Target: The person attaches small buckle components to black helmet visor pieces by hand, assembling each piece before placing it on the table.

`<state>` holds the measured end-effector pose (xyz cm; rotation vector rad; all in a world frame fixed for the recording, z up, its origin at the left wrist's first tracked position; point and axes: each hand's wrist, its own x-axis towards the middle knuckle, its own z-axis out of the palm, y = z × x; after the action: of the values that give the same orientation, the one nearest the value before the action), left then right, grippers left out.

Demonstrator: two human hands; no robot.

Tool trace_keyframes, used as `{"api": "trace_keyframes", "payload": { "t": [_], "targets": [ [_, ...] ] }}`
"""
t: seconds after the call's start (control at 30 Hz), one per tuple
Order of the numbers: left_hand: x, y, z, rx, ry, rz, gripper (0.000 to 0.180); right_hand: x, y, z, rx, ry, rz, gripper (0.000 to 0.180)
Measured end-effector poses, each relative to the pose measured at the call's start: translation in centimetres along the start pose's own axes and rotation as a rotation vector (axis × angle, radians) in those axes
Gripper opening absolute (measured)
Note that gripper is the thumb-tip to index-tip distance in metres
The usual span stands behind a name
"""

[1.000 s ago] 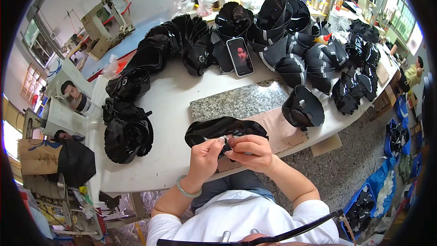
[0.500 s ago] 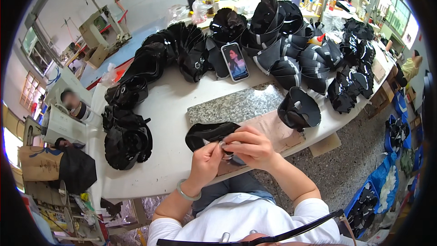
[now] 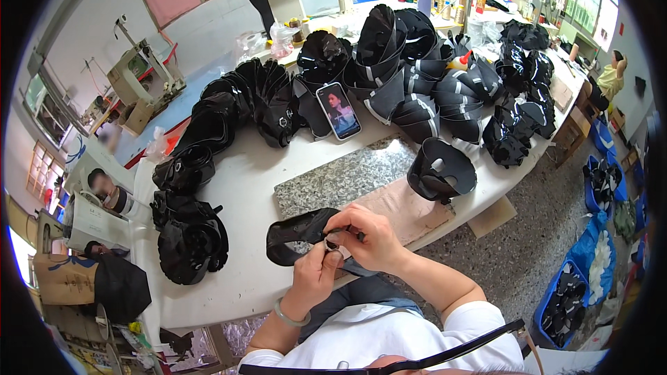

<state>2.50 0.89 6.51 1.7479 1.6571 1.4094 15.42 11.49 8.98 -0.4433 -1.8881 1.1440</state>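
Both my hands hold a curved black leather piece (image 3: pixel 295 235) over the near edge of the white table (image 3: pixel 243 180). My left hand (image 3: pixel 316 272) pinches its lower right end from below. My right hand (image 3: pixel 368 235) grips the same end from above, fingers closed around a small metal part that I cannot make out. The rest of the black piece loops out to the left, resting on the table in front of a grey stone slab (image 3: pixel 347 177).
Many finished black curved pieces are stacked in rows across the far table (image 3: pixel 389 48) and piled at left (image 3: pixel 187 236). One upright black piece (image 3: pixel 441 170) stands right of the slab. A phone (image 3: pixel 338 111) leans against the stacks. Sewing machines, blue bins and other people surround the table.
The hands keep working at the same end of the black piece; the piece has bunched into a tighter loop at left. The view has tilted slightly.
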Motion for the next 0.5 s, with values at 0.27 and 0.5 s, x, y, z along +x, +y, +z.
{"api": "trace_keyframes", "payload": {
  "t": [0.27,0.5],
  "targets": [
    [0.7,-0.6,0.0,-0.061,0.108,-0.114,0.032,-0.4,2.1,-0.7,0.188,-0.049,-0.115,0.022],
    [0.7,-0.7,-0.6,0.168,0.118,0.013,0.015,-0.9,1.1,-1.8,0.866,-0.283,0.619,0.023]
  ]
}}
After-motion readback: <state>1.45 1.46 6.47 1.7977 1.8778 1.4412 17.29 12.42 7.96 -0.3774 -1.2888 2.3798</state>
